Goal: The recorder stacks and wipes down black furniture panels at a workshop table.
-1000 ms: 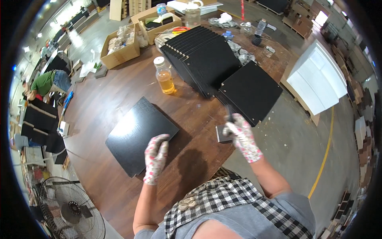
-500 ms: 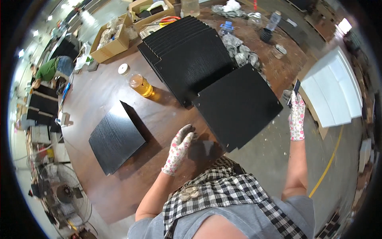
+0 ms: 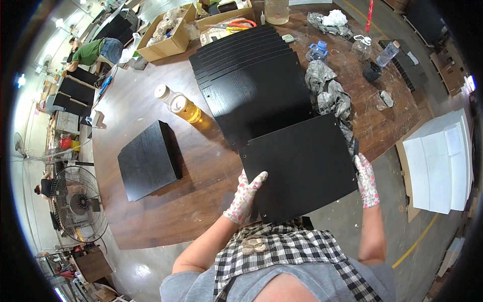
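A flat black panel [image 3: 302, 166] with small holes along its edges lies in front of me, overhanging the near edge of the table. My left hand [image 3: 245, 194], in a floral glove, grips its left edge with the thumb on top and the fingers hidden beneath. Beside the panel's right edge is my right hand [image 3: 366, 181], also gloved, closed on a small dark bar [image 3: 356, 147] that sticks up past the fingers; its kind is unclear. Behind the panel, a fanned stack of black panels [image 3: 256, 85] rests on the table. Further left lies a small pile of black panels [image 3: 150, 163].
The brown table [image 3: 211, 214] also bears a bottle of yellow liquid [image 3: 185, 108], cardboard boxes [image 3: 166, 43], a crumpled grey cloth [image 3: 324, 88] and a blue-capped bottle [image 3: 317, 52]. White panels [image 3: 437, 163] stand at the right. A fan [image 3: 80, 201] and another person [image 3: 93, 53] are at the left.
My left hand has moved from beside the panel to grip its left edge. The right hand has brought the dark bar in to the panel's right edge. The whole view has shifted.
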### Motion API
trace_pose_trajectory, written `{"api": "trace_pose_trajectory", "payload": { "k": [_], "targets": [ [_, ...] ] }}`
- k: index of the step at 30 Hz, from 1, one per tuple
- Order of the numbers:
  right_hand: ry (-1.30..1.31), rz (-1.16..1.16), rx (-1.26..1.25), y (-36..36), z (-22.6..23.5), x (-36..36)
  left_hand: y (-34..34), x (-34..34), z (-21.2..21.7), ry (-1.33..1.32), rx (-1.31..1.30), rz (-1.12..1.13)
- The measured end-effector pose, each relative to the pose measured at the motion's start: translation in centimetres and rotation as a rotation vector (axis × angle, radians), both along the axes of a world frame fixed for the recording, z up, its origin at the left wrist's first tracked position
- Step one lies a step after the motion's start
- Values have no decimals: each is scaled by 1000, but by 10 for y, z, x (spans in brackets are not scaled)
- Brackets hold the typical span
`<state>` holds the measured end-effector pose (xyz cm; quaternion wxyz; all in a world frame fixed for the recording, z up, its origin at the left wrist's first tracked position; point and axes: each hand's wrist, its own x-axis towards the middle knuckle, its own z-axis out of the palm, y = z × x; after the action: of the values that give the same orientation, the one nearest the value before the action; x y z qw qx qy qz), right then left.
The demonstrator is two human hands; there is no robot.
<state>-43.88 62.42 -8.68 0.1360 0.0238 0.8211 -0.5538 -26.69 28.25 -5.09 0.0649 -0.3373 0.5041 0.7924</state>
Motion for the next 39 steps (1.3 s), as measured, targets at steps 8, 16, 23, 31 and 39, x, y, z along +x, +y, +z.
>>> {"api": "trace_pose_trajectory", "payload": {
  "k": [8,16,23,31,39],
  "targets": [
    [-58,-99,33,-2,-3,9,16,-17,32,-93,-1,92],
    [-140,-216,-66,-4,0,5,13,-11,5,-96,-197,34],
    [-134,-96,-32,-6,16,-1,11,-9,-1,-69,-265,-55],
    [37,-158,177,15,0,-8,12,-10,-15,-19,-276,-134],
    [130,-185,-55,42,24,-31,7,2,-20,225,-319,-126]
  ]
}}
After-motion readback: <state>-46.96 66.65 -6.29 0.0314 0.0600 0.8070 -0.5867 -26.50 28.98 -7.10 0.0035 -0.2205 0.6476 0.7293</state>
